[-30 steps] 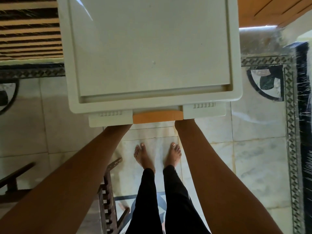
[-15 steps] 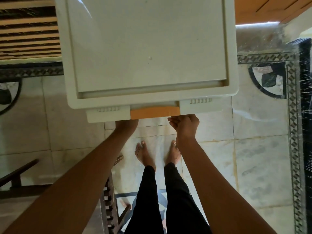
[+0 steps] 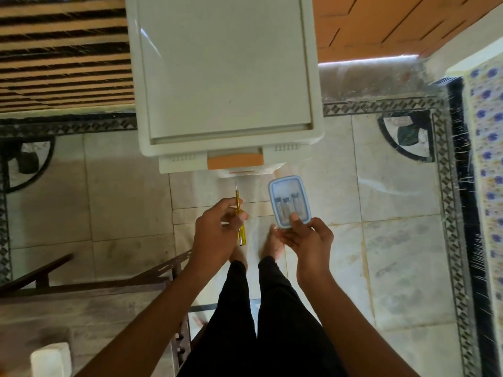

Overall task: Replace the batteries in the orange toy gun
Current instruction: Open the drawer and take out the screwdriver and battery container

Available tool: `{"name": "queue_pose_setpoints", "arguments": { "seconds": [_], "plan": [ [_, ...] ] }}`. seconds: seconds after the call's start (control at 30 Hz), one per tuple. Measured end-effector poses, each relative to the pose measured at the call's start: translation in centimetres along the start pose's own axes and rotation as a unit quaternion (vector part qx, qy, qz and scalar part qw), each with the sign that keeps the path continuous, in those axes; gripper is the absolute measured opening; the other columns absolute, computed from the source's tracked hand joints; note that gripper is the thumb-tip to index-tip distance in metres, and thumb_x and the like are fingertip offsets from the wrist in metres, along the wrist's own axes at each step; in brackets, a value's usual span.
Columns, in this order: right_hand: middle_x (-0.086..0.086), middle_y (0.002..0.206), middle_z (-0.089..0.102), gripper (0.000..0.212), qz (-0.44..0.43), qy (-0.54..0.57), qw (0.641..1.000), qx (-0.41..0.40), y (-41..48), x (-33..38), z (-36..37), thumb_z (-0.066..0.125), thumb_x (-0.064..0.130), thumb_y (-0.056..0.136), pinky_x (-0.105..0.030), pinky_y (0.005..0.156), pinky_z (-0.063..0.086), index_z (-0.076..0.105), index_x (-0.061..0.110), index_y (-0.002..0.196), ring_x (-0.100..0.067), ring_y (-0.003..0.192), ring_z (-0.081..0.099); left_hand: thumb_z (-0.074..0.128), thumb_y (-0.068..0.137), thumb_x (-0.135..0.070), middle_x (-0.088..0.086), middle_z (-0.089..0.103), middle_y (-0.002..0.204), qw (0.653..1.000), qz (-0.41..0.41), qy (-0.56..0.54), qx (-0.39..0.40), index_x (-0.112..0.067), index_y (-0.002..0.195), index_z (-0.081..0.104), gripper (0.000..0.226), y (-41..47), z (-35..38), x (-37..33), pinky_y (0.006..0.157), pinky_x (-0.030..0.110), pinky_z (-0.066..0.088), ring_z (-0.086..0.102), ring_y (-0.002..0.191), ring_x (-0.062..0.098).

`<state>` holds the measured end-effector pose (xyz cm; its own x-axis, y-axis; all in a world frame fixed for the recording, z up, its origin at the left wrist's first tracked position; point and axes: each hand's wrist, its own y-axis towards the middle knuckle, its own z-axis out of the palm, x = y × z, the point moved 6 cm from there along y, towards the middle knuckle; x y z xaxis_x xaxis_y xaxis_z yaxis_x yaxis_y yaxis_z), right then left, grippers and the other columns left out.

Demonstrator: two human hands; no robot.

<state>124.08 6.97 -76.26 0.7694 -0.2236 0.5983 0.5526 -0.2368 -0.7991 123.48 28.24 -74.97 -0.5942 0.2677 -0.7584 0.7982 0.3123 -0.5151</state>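
1. Here, the left hand (image 3: 215, 229) has its fingers (image 3: 236, 219) clenched around a slim yellow-handled screwdriver (image 3: 239, 216), whose metal tip points away from the person toward the cream plastic drawer cabinet (image 3: 223, 77).
2. The right hand (image 3: 309, 240) grasps a small clear rectangular plastic box with a blue rim (image 3: 289, 202) by its near end, thumb on top.
3. Inside the box lie three cylindrical batteries (image 3: 287, 205), side by side.
4. The screwdriver and the box are held apart, both in the air above the pale marble tiled floor (image 3: 402, 240).
5. The cabinet stands just beyond the hands; a drawer with an orange handle (image 3: 234, 162) juts out from its front.
6. The orange toy gun itself cannot be seen anywhere in this view.
7. Bare feet and black trouser legs (image 3: 272, 317) show below the hands.
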Motion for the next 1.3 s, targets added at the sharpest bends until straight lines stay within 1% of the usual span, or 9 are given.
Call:
{"name": "queue_pose_setpoints", "arguments": {
  "seconds": [0.17,0.33,0.47,0.57,0.63,0.73,1.0,1.17,1.3],
  "plan": [
    [-0.028,0.076,0.073,0.031,-0.046,0.000,0.999,0.000,-4.0,3.1,-0.6,0.070,0.012,0.099,-0.047,0.074,0.060,0.057,-0.017,0.100,-0.044,0.071,0.075,0.078,0.090,-0.012,-0.019,0.072,0.084,0.998,0.043,0.011,-0.042,-0.020,0.105,0.078,0.017,-1.8,-3.0,-5.2,0.079,0.017,0.057,0.070,0.078,-0.001],
    [-0.022,0.071,0.072,0.021,-0.101,0.022,0.994,0.025,-5.1,8.0,2.5,0.071,0.014,0.098,-0.035,0.060,0.060,0.060,-0.001,0.089,-0.037,0.066,0.075,0.081,0.088,-0.017,-0.018,0.069,0.073,0.985,0.117,0.055,-0.118,-0.017,0.098,0.081,0.010,0.0,-6.6,-11.4,0.070,0.005,0.049,0.066,0.067,-0.008],
    [-0.019,0.071,0.071,0.022,-0.124,0.065,0.989,0.049,-4.1,11.7,6.9,0.073,0.015,0.097,-0.032,0.056,0.060,0.057,0.004,0.088,-0.032,0.063,0.074,0.080,0.088,-0.018,-0.006,0.069,0.073,0.965,0.163,0.100,-0.178,-0.013,0.087,0.080,0.006,3.9,-8.8,-15.6,0.072,0.022,0.054,0.066,0.064,0.010],
    [-0.022,0.076,0.074,0.022,-0.123,0.086,0.987,0.049,-2.5,13.8,10.2,0.075,0.017,0.097,-0.032,0.056,0.060,0.059,0.002,0.097,-0.028,0.060,0.074,0.080,0.089,-0.019,0.001,0.068,0.073,0.965,0.138,0.131,-0.182,-0.012,0.080,0.074,0.014,7.9,-9.5,-16.8,0.063,0.000,0.042,0.062,0.063,0.008],
    [-0.022,0.080,0.074,0.023,-0.117,0.088,0.988,0.047,-1.6,14.6,12.1,0.074,0.018,0.097,-0.031,0.055,0.061,0.058,0.003,0.102,-0.025,0.060,0.074,0.082,0.088,-0.022,0.010,0.072,0.088,0.971,0.084,0.149,-0.164,-0.014,0.081,0.068,0.018,10.8,-9.6,-16.0,0.073,0.014,0.051,0.065,0.081,0.017],
    [-0.021,0.083,0.076,0.025,-0.108,0.068,0.991,0.034,-0.4,15.1,13.8,0.075,0.021,0.098,-0.032,0.054,0.061,0.056,0.005,0.094,-0.024,0.059,0.075,0.085,0.084,-0.030,0.015,0.066,0.114,0.970,0.014,0.184,-0.155,-0.009,0.103,0.069,0.032,13.3,-9.6,-14.8,0.075,0.026,0.044,0.051,0.090,0.017],
    [-0.008,0.081,0.078,0.028,-0.131,0.003,0.991,-0.024,-0.6,14.0,12.7,0.071,0.040,0.098,-0.037,0.066,0.064,0.063,0.014,0.099,-0.024,0.068,0.078,0.080,0.088,-0.038,0.011,0.063,0.111,0.970,0.017,0.186,-0.155,-0.009,0.106,0.064,0.037,13.3,-9.2,-15.0,0.075,0.032,0.038,0.040,0.092,0.015],
    [0.002,0.091,0.073,0.010,-0.353,-0.207,0.912,0.005,-2.4,11.4,10.9,0.071,0.023,0.097,-0.024,0.075,0.053,0.067,0.014,0.098,-0.010,0.087,0.070,0.078,0.090,-0.040,0.008,0.070,0.091,0.973,0.068,0.135,-0.174,-0.008,0.102,0.066,0.035,11.6,-10.2,-14.4,0.073,0.031,0.045,0.052,0.086,0.015],
    [-0.008,0.130,0.066,0.037,-0.499,-0.403,0.763,0.085,-2.4,8.7,11.9,0.066,0.010,0.089,-0.037,0.097,0.057,0.066,0.007,0.126,-0.026,0.120,0.064,0.077,0.092,-0.030,0.002,0.068,0.105,0.953,0.179,0.153,-0.193,-0.014,0.107,0.068,0.024,8.6,-11.1,-12.6,0.083,0.032,0.055,0.064,0.098,0.017]
  ]
}}
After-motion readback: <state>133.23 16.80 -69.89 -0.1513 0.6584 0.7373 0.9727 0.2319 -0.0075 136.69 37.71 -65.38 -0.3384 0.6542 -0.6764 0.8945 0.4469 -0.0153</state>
